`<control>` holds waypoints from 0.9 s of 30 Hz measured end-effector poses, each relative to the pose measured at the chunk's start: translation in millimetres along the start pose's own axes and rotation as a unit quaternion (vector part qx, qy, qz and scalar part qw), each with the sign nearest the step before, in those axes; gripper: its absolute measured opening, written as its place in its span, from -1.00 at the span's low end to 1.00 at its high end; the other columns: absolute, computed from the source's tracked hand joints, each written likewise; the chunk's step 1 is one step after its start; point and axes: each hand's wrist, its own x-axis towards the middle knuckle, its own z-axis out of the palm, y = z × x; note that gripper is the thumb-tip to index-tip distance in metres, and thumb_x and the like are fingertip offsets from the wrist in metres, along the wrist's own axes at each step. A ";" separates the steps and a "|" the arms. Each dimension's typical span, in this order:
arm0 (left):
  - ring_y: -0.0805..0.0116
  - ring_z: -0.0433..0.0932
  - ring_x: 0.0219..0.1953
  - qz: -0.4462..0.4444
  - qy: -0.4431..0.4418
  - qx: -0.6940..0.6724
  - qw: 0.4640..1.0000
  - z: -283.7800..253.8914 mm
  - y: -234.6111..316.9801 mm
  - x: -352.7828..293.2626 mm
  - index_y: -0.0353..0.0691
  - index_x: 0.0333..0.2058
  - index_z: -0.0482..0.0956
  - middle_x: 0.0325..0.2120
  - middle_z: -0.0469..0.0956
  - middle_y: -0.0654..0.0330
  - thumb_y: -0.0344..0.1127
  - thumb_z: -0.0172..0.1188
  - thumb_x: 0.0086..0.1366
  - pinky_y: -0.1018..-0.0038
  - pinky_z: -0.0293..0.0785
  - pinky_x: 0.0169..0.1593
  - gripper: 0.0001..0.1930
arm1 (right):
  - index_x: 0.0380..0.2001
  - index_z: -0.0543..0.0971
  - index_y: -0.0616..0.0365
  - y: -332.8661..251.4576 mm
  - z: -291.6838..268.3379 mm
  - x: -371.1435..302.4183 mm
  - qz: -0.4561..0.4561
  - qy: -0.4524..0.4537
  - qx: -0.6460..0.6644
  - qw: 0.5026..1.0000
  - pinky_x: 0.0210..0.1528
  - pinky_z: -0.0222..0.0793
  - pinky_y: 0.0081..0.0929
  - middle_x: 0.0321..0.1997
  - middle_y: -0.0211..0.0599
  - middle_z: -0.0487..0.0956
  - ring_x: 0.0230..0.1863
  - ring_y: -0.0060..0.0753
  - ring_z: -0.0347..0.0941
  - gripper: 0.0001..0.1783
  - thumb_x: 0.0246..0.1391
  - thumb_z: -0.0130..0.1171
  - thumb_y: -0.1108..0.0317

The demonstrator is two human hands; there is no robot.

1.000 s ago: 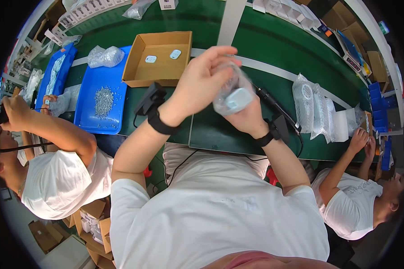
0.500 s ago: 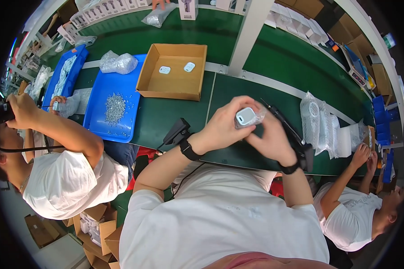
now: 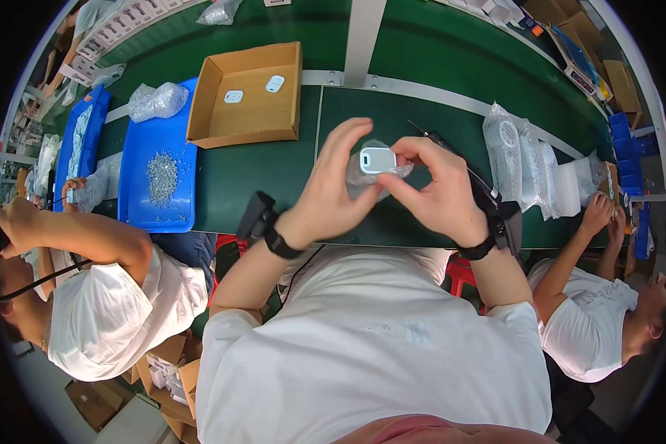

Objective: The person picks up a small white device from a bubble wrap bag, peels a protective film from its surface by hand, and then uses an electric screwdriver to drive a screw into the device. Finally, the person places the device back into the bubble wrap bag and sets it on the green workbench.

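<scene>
In front of me, above the green bench, is a bubble-wrapped device (image 3: 379, 160) with a pale, rounded-square end that has a small dark slot. Clear wrap bunches around its sides. My right hand (image 3: 448, 192) grips it from the right, thumb and fingers pinching the wrap and the edge. My left hand (image 3: 325, 194) is at its left, fingers stretched out and spread from the thumb. The left thumb is close under the wrap; whether it touches cannot be made out. Behind my right hand lies a black electric screwdriver (image 3: 438, 139) with a thin tip, partly hidden.
An open cardboard box (image 3: 251, 127) holds two pale plates. Left of it, a blue tray (image 3: 135, 140) carries small metal screws and a bubble-wrapped bundle (image 3: 157, 101). More bubble-wrapped items (image 3: 522, 163) lie at right. A metal post (image 3: 361, 44) rises behind the bench. Co-workers sit on both sides.
My left hand has loosened from around the device and its fingers have spread. My right hand has closed on the device's right side. The view has shifted, moving the bench items leftward and up.
</scene>
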 end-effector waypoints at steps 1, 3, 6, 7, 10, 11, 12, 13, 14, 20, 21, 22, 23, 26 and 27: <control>-0.03 0.36 0.22 -0.001 0.063 0.057 0.996 4.6 6.6 -5.4 -0.31 0.13 0.34 0.19 0.27 -0.13 -0.42 0.43 0.00 0.22 0.35 0.21 -0.31 | -0.16 0.54 0.27 -3.3 6.3 -5.3 0.041 0.017 0.008 0.999 -0.19 0.51 -0.50 -0.30 -0.21 0.61 -0.30 -0.41 0.57 -0.62 -0.09 0.41 0.48; -0.03 0.38 0.19 -0.040 0.079 0.041 0.995 22.5 11.7 -14.2 -0.32 0.13 0.33 0.16 0.31 -0.12 -0.41 0.44 -0.01 0.23 0.38 0.19 -0.29 | -0.17 0.54 0.27 -12.7 16.4 -11.8 0.081 0.036 0.020 0.996 -0.23 0.52 -0.53 -0.34 -0.23 0.61 -0.33 -0.45 0.57 -0.63 -0.08 0.42 0.48; -0.04 0.44 0.14 -0.121 0.110 0.010 0.987 33.7 12.8 -21.4 -0.35 0.14 0.30 0.10 0.38 -0.10 -0.39 0.47 -0.03 0.24 0.42 0.14 -0.25 | -0.19 0.54 0.28 -28.3 24.9 -18.7 0.054 0.077 0.026 0.995 -0.28 0.52 -0.56 -0.39 -0.26 0.61 -0.39 -0.50 0.56 -0.71 0.01 0.36 0.49; -0.03 0.47 0.10 -0.138 0.084 -0.012 0.987 29.9 9.4 -20.1 -0.34 0.13 0.31 0.07 0.42 -0.07 -0.38 0.48 -0.03 0.25 0.44 0.11 -0.26 | -0.19 0.54 0.28 -26.8 22.7 -19.3 0.054 0.079 0.028 0.995 -0.28 0.52 -0.56 -0.39 -0.26 0.61 -0.39 -0.50 0.56 -0.71 0.01 0.36 0.49; -0.02 0.53 0.02 -0.170 0.030 -0.056 0.983 15.1 1.1 -15.1 -0.33 0.12 0.33 0.00 0.48 -0.03 -0.36 0.49 -0.03 0.26 0.48 0.05 -0.27 | -0.15 0.55 0.28 -16.0 8.8 -18.6 0.116 0.048 0.166 0.978 -0.24 0.53 -0.50 -0.29 -0.22 0.61 -0.31 -0.43 0.58 -0.71 0.02 0.31 0.53; -0.01 0.55 -0.01 -0.155 -0.012 -0.065 0.986 9.2 0.8 -12.4 -0.32 0.11 0.34 -0.03 0.50 -0.01 -0.37 0.48 -0.03 0.27 0.49 0.03 -0.28 | -0.15 0.55 0.28 -14.9 4.8 -13.3 0.117 0.052 0.167 0.978 -0.24 0.53 -0.50 -0.29 -0.22 0.61 -0.31 -0.43 0.58 -0.71 0.02 0.31 0.53; 0.00 0.56 -0.04 -0.140 -0.055 -0.074 0.986 3.5 1.3 -9.7 -0.31 0.11 0.35 -0.07 0.52 0.01 -0.38 0.47 -0.02 0.28 0.50 0.00 -0.30 | -0.14 0.56 0.28 -14.1 -0.9 -4.7 0.054 0.035 0.115 0.991 -0.22 0.53 -0.48 -0.25 -0.20 0.60 -0.27 -0.38 0.58 -0.71 0.02 0.31 0.52; 0.01 0.58 -0.08 -0.125 -0.096 -0.083 0.984 -0.7 2.1 -8.3 -0.31 0.10 0.35 -0.10 0.54 0.03 -0.39 0.46 -0.02 0.28 0.51 -0.02 -0.31 | -0.13 0.57 0.28 -13.4 -6.2 3.4 -0.009 0.017 0.061 0.998 -0.21 0.53 -0.46 -0.21 -0.19 0.60 -0.24 -0.32 0.58 -0.70 0.02 0.30 0.52; 0.01 0.58 -0.08 -0.124 -0.098 -0.082 0.984 -4.0 3.0 -7.5 -0.31 0.10 0.35 -0.10 0.54 0.03 -0.39 0.46 -0.02 0.28 0.51 -0.02 -0.31 | -0.12 0.58 0.28 -13.9 -9.1 6.8 -0.072 -0.001 0.007 0.997 -0.19 0.53 -0.44 -0.16 -0.17 0.59 -0.21 -0.27 0.59 -0.69 0.02 0.30 0.51; 0.04 0.55 -0.02 -0.092 -0.089 -0.095 0.987 -7.2 2.1 -12.7 -0.29 0.09 0.37 -0.03 0.50 0.03 -0.47 0.35 -0.02 0.31 0.48 0.03 -0.37 | -0.10 0.59 0.26 -23.2 -7.5 2.6 -0.062 -0.063 -0.015 0.996 -0.16 0.52 -0.38 -0.08 -0.11 0.56 -0.15 -0.10 0.56 -0.65 -0.01 0.35 0.46; 0.04 0.54 -0.01 -0.081 -0.075 -0.094 0.989 -5.9 0.4 -14.9 -0.29 0.09 0.36 -0.01 0.49 0.03 -0.48 0.33 -0.02 0.31 0.48 0.04 -0.37 | -0.10 0.59 0.26 -24.8 -5.8 0.6 -0.058 -0.054 -0.030 0.996 -0.16 0.52 -0.38 -0.09 -0.11 0.56 -0.17 -0.08 0.55 -0.64 -0.01 0.35 0.44; 0.04 0.54 -0.01 -0.080 -0.075 -0.096 0.989 -4.8 -1.2 -16.0 -0.29 0.09 0.36 -0.01 0.49 0.03 -0.48 0.33 -0.02 0.31 0.48 0.04 -0.37 | -0.11 0.59 0.26 -26.4 -4.2 -1.4 -0.053 -0.045 -0.046 0.997 -0.16 0.52 -0.37 -0.10 -0.10 0.57 -0.18 -0.07 0.55 -0.64 -0.01 0.36 0.43; 0.02 0.53 0.02 -0.061 -0.064 -0.097 0.991 -3.8 -2.8 -16.7 -0.29 0.10 0.36 0.00 0.48 0.01 -0.49 0.32 -0.02 0.30 0.47 0.07 -0.37 | -0.11 0.59 0.26 -27.9 -2.3 -3.1 -0.053 -0.045 -0.048 0.996 -0.16 0.52 -0.37 -0.10 -0.10 0.57 -0.18 -0.07 0.55 -0.64 -0.01 0.36 0.43; -0.01 0.51 0.06 -0.023 -0.039 -0.100 0.994 0.3 -8.0 -19.4 -0.29 0.10 0.35 0.03 0.46 -0.02 -0.50 0.31 -0.03 0.28 0.45 0.11 -0.36 | -0.14 0.59 0.28 -32.4 3.5 -6.9 -0.078 0.005 -0.087 0.993 -0.17 0.52 -0.37 -0.11 -0.10 0.57 -0.19 -0.07 0.55 -0.66 -0.03 0.37 0.43; -0.02 0.49 0.08 -0.008 -0.022 -0.104 0.994 2.6 -9.9 -20.5 -0.28 0.12 0.34 0.05 0.45 -0.04 -0.50 0.31 -0.03 0.26 0.44 0.13 -0.34 | -0.14 0.59 0.28 -34.3 4.0 -7.5 -0.079 0.004 -0.089 0.993 -0.17 0.52 -0.37 -0.11 -0.10 0.57 -0.19 -0.07 0.55 -0.66 -0.03 0.37 0.43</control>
